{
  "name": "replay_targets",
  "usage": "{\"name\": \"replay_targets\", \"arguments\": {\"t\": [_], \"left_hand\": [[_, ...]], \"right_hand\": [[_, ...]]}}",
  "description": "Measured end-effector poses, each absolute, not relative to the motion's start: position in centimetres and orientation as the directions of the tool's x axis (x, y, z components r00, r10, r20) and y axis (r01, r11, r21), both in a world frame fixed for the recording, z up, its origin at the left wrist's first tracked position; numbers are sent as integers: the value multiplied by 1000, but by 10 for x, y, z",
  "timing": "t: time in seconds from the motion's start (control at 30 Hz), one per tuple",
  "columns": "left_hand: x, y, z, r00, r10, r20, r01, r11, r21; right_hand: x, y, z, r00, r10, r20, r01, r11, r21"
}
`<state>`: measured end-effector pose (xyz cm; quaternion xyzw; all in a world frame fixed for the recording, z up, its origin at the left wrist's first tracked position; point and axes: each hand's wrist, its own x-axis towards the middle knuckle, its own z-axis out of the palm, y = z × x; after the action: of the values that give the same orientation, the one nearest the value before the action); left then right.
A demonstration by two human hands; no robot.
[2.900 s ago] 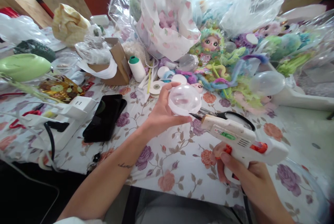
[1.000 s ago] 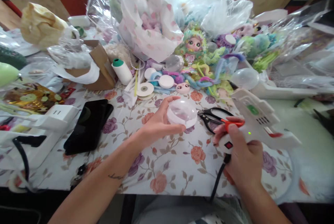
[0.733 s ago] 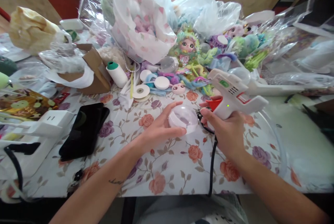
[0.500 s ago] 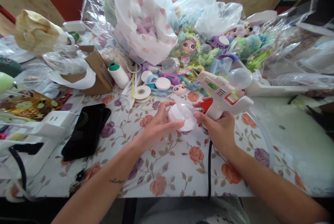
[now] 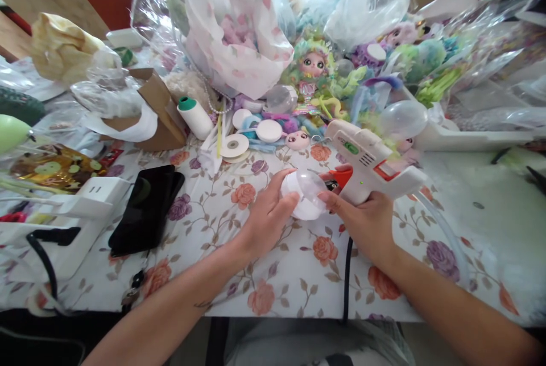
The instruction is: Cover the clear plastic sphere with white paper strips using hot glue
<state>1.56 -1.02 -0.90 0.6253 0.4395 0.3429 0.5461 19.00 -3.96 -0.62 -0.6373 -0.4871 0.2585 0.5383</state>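
Note:
A clear plastic dome with a white round base point(image 5: 305, 195) is between my two hands, above the flowered tablecloth. My left hand point(image 5: 273, 204) grips its white base from the left. On the right, my right hand point(image 5: 362, 218) holds a white glue gun point(image 5: 362, 158) with a red trigger, its nozzle pointing away to the upper left. The thumb and fingers of that hand also touch the dome's clear side. A small green light shows on the gun, and a black cord hangs below it.
Behind my hands are a doll point(image 5: 313, 64), a doll face point(image 5: 297, 139), white discs point(image 5: 268, 130), a ribbon spool point(image 5: 234, 146) and a thread cone point(image 5: 195, 118). Black phones point(image 5: 143, 209) and a white power strip point(image 5: 85, 212) lie left. Plastic bags point(image 5: 239, 30) crowd the back.
The dome has turned slightly in my hands, its clear side now facing more to the right. The view has tilted down a little. Both hands keep their holds.

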Motion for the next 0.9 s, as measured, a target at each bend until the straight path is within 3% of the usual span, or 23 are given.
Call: {"name": "replay_targets", "arguments": {"t": [0.13,0.33,0.63,0.9], "left_hand": [[17,-12,-9,368,927,-73,170,10,985],[16,-14,-14,371,927,-48,164,-15,986],[18,-10,-12,383,919,-91,47,79,996],[17,-8,-8,367,924,-109,138,61,989]], "right_hand": [[191,-40,-6,373,919,128,346,-10,-938],[191,-42,-8,385,914,124,356,-23,-934],[190,-42,-6,385,918,98,334,-39,-942],[189,-42,-3,374,922,99,294,-17,-956]]}}
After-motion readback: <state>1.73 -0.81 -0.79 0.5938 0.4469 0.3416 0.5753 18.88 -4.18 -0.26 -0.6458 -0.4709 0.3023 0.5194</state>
